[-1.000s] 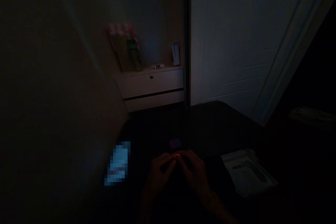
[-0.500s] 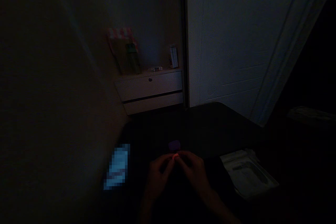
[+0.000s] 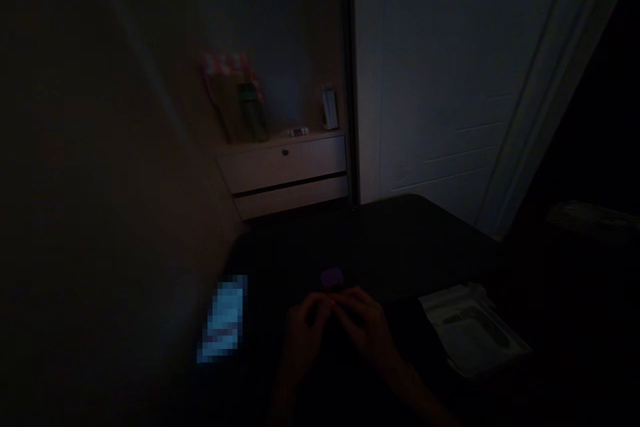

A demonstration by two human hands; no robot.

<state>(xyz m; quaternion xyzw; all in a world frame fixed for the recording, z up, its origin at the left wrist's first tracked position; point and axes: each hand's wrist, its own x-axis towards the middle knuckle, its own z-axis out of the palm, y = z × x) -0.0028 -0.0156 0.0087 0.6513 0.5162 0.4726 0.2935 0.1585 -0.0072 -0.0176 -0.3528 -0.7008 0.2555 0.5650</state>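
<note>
In the dim head view both hands meet over the dark table (image 3: 380, 233). My left hand (image 3: 303, 327) is closed, thumb and fingers pinched together. Opposite it, my right hand (image 3: 367, 323) is pinched the same way, its fingertips against the left ones. Between the tips sits a small reddish thing (image 3: 331, 303), mostly hidden by the fingers and too dark to name. Just beyond the fingertips lies a small purple object (image 3: 332, 277) with rounded corners.
A bright, pixelated screen-like patch (image 3: 223, 320) is at the left. To the right lies a pale flat package (image 3: 473, 328) with a dark shape on it. Behind stand white drawers (image 3: 290, 170), a green bottle (image 3: 251, 110) on top, and a white door (image 3: 430, 80).
The red glow between my fingertips has dimmed to a faint spot. My hands have hardly moved, and the view has shifted slightly.
</note>
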